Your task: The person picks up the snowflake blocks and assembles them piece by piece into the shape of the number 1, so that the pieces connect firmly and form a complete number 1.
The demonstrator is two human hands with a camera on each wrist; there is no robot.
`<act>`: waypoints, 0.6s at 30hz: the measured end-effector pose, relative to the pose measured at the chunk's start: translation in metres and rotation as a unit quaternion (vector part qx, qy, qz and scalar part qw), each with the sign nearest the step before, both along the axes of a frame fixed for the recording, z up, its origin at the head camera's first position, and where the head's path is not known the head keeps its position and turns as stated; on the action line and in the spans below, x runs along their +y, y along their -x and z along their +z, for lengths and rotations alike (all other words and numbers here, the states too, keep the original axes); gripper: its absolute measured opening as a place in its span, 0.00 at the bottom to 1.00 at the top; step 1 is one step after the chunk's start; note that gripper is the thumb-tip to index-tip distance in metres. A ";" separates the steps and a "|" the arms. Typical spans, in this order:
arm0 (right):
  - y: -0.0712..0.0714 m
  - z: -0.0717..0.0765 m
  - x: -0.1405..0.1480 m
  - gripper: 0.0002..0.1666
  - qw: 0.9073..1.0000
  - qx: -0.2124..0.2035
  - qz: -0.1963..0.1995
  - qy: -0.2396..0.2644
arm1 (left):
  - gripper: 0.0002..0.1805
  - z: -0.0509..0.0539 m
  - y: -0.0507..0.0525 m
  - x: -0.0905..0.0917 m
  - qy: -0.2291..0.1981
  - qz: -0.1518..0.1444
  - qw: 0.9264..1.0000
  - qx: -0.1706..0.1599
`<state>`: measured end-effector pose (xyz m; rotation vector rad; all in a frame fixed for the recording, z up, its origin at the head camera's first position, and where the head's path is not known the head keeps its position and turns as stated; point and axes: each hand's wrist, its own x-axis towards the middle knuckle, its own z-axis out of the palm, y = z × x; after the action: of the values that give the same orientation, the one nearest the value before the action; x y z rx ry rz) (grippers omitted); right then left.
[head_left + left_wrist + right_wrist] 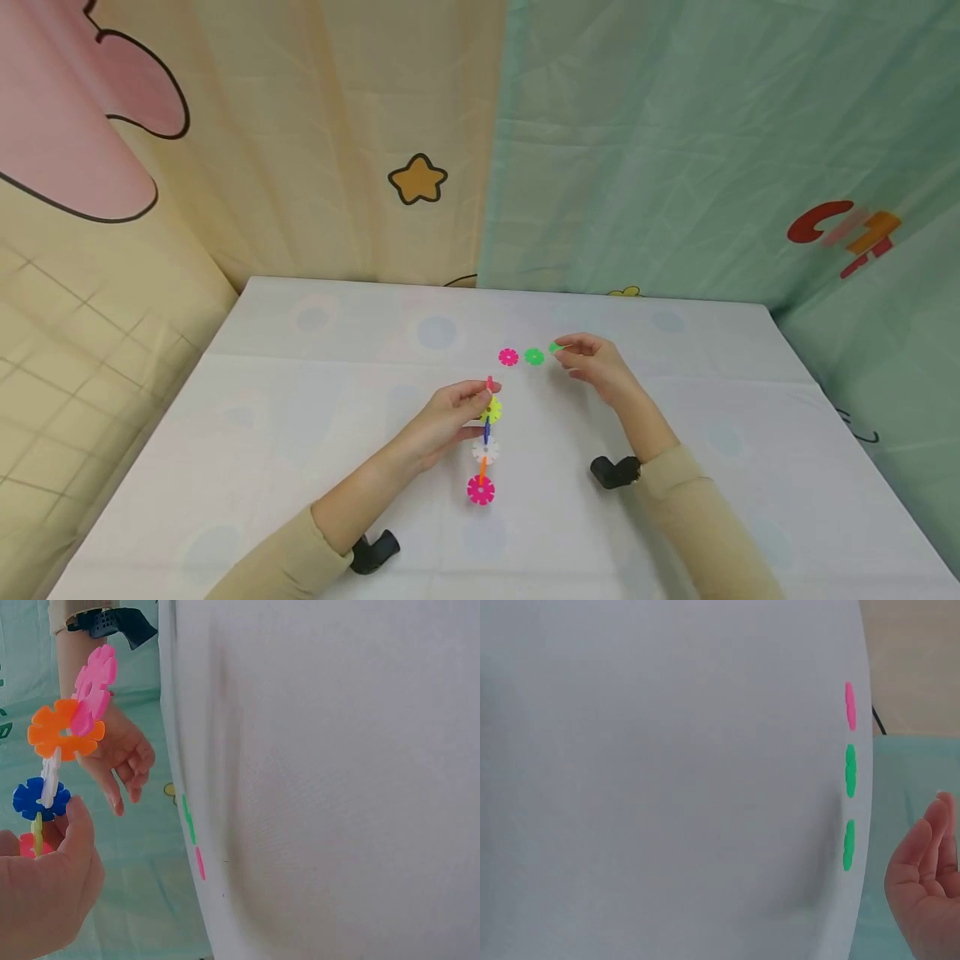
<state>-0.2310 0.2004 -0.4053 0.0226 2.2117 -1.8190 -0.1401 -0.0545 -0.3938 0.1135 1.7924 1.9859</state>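
Note:
My left hand (444,419) pinches the upper part of a chain of flower-shaped plastic discs. From the held end the chain runs through a pink disc (490,383), a yellow disc (492,410), a blue disc (31,796), a white disc (485,451) and an orange disc (51,733) to a pink disc (481,491) at the bottom. Neighbouring discs sit crosswise in each other's slots. Over the far part of the table, my right hand (596,367) hovers with loosely bent fingers and no disc in it. Below its fingertips lies a green disc (849,845), apart from them.
A loose pink disc (508,357) and another green disc (534,357) lie in a row with the first green one on the white table (300,433). Black wrist mounts (615,472) stick out from both sleeves. Printed curtains (637,150) hang behind the table's far edge.

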 end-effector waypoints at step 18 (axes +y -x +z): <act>0.034 -0.023 0.004 0.24 0.988 -0.009 -0.084 -0.132 | 0.23 0.000 0.002 0.001 -0.006 0.007 1.000 -0.003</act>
<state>-0.2646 0.2040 -0.4278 0.2849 2.4865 -1.5813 -0.1420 -0.0536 -0.3940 0.0987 1.7824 2.0045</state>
